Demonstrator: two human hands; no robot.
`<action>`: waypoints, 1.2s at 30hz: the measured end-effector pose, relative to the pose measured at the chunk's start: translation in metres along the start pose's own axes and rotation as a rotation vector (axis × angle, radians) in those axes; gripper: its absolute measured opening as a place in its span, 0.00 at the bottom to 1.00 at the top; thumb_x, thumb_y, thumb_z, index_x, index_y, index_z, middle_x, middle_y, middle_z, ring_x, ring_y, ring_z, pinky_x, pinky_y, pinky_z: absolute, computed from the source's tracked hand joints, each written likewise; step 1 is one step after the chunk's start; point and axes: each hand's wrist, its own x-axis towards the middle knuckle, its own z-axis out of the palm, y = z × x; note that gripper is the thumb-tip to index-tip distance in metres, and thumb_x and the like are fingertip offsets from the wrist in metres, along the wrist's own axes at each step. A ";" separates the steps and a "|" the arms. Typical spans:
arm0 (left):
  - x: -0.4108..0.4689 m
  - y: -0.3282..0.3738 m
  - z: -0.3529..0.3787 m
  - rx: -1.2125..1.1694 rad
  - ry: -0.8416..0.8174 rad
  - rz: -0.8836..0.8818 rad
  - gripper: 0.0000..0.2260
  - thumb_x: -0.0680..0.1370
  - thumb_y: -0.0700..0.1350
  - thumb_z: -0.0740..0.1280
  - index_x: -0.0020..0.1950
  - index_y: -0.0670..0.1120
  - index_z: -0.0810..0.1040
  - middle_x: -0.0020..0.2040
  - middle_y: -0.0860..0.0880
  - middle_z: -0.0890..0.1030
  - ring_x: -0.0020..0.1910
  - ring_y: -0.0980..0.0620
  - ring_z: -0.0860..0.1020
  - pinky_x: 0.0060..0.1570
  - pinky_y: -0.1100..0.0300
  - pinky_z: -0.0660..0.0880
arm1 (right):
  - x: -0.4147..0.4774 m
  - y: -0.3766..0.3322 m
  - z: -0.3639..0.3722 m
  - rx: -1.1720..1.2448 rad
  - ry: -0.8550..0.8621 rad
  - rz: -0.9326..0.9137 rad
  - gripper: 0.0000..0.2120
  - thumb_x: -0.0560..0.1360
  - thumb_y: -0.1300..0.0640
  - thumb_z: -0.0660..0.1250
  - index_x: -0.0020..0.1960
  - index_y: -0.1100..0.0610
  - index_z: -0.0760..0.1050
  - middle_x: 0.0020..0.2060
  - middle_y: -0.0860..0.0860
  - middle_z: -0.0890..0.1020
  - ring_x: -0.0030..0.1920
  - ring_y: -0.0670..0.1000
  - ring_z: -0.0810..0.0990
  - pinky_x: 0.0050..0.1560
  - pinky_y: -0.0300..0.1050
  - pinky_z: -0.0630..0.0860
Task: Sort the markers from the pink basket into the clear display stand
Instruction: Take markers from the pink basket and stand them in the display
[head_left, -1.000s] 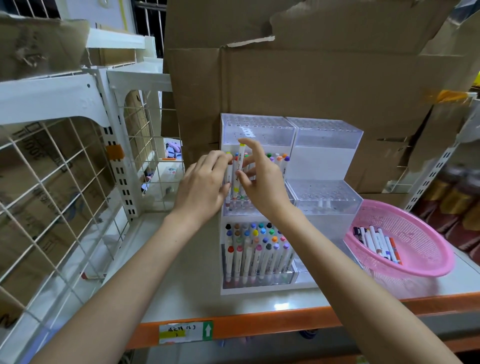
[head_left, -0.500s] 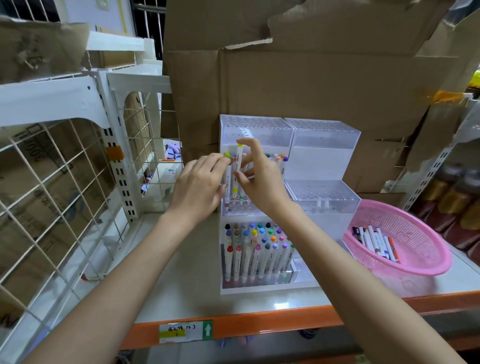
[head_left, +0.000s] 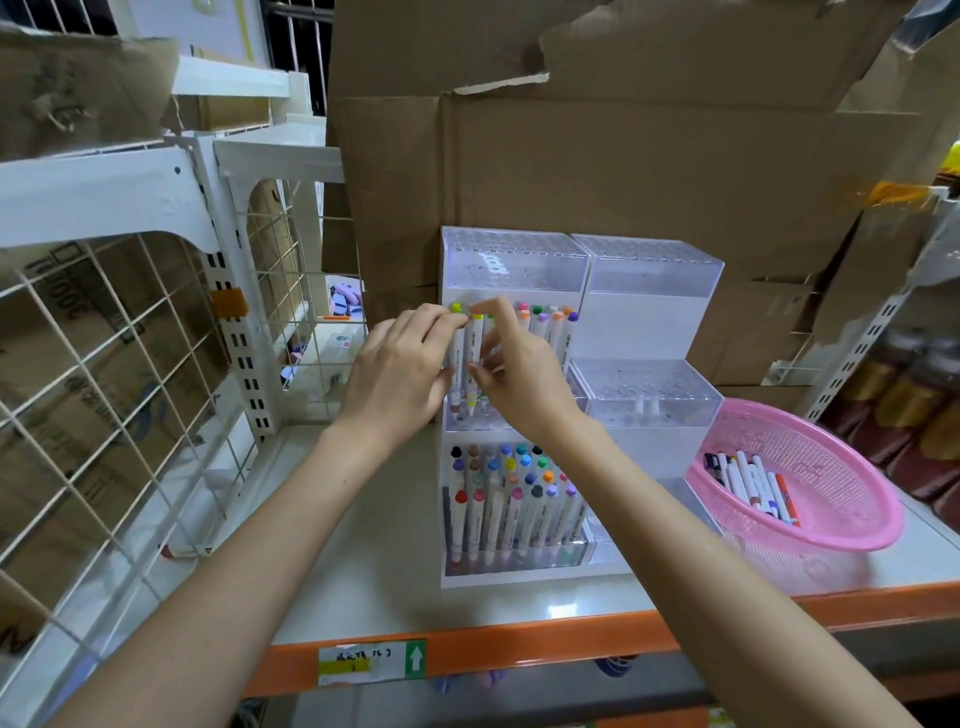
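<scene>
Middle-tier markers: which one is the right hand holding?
The yellow-capped marker, second from left, pinched by the right hand; the purple-capped marker at the row's right end stands free.

Right hand (head_left: 519, 374) on yellow-capped marker (head_left: 475, 340)

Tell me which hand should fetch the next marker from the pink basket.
The right hand, once it releases the yellow-capped marker it pinches. The pink basket sits right of the clear display stand, on that side; the left hand would have to cross the stand.
</scene>
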 end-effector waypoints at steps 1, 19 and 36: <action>0.000 0.000 0.000 0.001 0.002 0.000 0.24 0.66 0.37 0.74 0.61 0.42 0.75 0.56 0.45 0.78 0.54 0.44 0.78 0.50 0.51 0.74 | 0.000 0.000 0.000 -0.020 -0.006 -0.016 0.25 0.74 0.66 0.69 0.65 0.54 0.63 0.40 0.51 0.77 0.36 0.51 0.79 0.41 0.51 0.80; 0.001 0.002 -0.003 0.010 -0.020 -0.017 0.22 0.68 0.38 0.73 0.62 0.43 0.76 0.56 0.45 0.78 0.55 0.45 0.77 0.51 0.51 0.74 | 0.001 0.001 -0.004 -0.094 0.039 -0.028 0.17 0.77 0.60 0.67 0.63 0.57 0.66 0.38 0.52 0.81 0.35 0.52 0.79 0.40 0.50 0.81; 0.032 0.094 0.014 0.018 -0.022 -0.054 0.18 0.74 0.50 0.60 0.61 0.46 0.78 0.58 0.48 0.79 0.58 0.46 0.76 0.61 0.51 0.68 | -0.034 0.059 -0.075 -0.356 0.105 -0.098 0.24 0.74 0.50 0.65 0.68 0.55 0.68 0.54 0.53 0.77 0.53 0.58 0.77 0.44 0.50 0.76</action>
